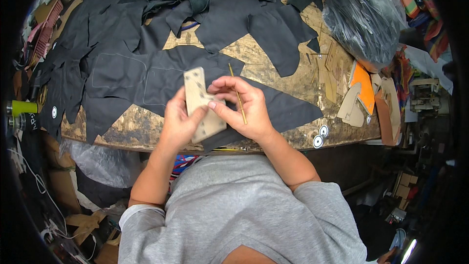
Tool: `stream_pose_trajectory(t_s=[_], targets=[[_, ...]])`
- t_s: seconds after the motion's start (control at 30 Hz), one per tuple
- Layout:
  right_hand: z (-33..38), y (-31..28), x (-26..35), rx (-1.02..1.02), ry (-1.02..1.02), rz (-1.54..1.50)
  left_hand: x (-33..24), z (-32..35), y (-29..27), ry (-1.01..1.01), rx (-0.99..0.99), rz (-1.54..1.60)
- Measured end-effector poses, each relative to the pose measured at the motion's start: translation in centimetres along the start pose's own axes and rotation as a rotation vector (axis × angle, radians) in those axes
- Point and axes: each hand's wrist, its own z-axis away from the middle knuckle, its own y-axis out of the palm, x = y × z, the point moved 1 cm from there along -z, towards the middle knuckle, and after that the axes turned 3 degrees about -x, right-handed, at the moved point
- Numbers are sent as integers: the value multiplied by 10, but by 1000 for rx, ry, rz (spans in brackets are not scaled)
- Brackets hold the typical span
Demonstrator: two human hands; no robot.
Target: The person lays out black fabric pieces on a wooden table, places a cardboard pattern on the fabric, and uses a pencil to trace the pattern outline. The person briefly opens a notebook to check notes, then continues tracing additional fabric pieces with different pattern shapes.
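Note:
My left hand grips a beige cardboard pattern piece, L-shaped with dark marks and holes, from its left side. The thumb lies across its face. At the piece's right side my right hand is closed, its thumb against the piece's edge. A thin gold-coloured stick, like a slim pen, stands slantwise between the right fingers; its exact kind is unclear. Both hands are above a black leather sheet with pale outlines drawn on it. The piece covers part of that sheet.
More black leather pieces overlap across the back of the worn wooden table. At the right lie cardboard patterns, an orange sheet and a plastic bag of dark material. A yellow-green cylinder is at the left.

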Motion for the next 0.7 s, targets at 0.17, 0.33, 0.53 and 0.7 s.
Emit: stream_pose_trajectory(t_s=[0.17,0.33,0.53,0.7], targets=[[2,-7,-27,111,-305,702,4,-24,-15,226,-102,-626],[4,-11,-44,82,-375,684,0,-27,-21,154,-189,-673],[6,-13,-44,90,-383,642,1,-26,-24,289,-165,-931],[5,-15,-44,96,-402,643,3,-10,-5,542,-152,-972]])
